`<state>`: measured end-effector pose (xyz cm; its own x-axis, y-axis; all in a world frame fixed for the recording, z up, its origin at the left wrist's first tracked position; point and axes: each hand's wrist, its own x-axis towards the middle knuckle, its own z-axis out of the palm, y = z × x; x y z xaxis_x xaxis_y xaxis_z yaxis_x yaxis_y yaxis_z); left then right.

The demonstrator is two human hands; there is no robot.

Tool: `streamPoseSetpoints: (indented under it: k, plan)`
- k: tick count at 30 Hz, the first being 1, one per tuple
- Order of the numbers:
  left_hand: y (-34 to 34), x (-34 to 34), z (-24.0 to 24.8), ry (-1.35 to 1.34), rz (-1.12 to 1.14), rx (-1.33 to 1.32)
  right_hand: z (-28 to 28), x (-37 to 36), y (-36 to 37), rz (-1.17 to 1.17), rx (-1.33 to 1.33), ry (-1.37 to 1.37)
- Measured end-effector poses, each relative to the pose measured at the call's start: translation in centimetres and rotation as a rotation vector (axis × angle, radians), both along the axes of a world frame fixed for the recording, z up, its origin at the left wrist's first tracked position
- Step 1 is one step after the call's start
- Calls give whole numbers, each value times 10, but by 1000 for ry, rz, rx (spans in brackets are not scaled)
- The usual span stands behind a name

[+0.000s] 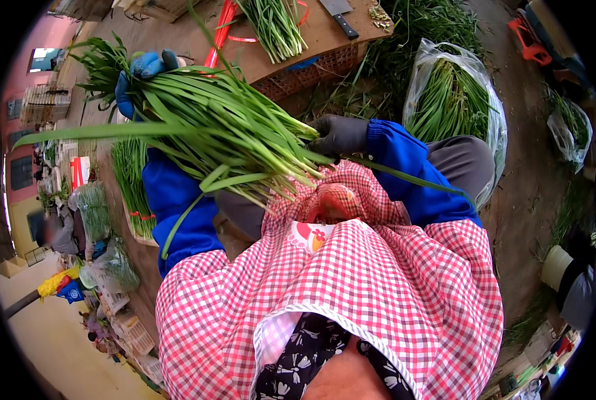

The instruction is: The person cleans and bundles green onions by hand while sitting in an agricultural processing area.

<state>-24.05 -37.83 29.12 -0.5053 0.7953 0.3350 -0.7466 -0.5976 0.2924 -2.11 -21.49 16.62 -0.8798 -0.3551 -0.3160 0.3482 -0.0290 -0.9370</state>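
My left hand (148, 69), in a blue glove, is wrapped round the leafy part of a big bunch of garlic chives (211, 110). The bunch slants across my lap, its pale cut ends pointing right toward me. At those ends is my right hand (341, 135), in a dark grey glove, its fingers pinched on the stems; the fingertips are partly hidden. Several loose blades stick out of the bunch, and one long blade (411, 179) trails over my right sleeve. My checked apron (338, 267) lies beneath.
Ahead, a board (258, 67) on a crate (318, 70) bears another chive bunch (274, 30), red ties (223, 30) and a cleaver (340, 17). To the right stands a clear bag of chives (454, 100); banded bunches (132, 183) are at left. Loose greens (424, 33) litter the floor.
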Motion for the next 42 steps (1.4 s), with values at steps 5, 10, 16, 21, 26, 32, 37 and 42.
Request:
streamPoseSetpoints:
  k: [5, 10, 16, 21, 26, 32, 37, 42]
  plan:
    - [-29, -53, -16, 133, 235, -413, -25, 10, 2, -112, -112, -26]
    - [-40, -58, -24, 65, 108, -357, -39, 24, 6, -177, -140, 116]
    - [-86, -111, -50, 88, 346, -523, -54, 79, 40, -258, 92, -183]
    - [-115, -130, -45, 147, 417, -571, -64, 97, 60, -83, 727, -278]
    - [-124, -141, -47, 166, 472, -609, -30, 63, 39, -248, 1151, 398]
    - [-99, -161, -47, 219, 497, -699, -30, -39, -7, -549, 644, 689]
    - [-65, -151, -24, 252, 637, -621, -55, -53, -40, -307, -73, 30]
    - [-82, -184, -12, 281, 1012, -791, -81, 28, 0, -303, 169, -118]
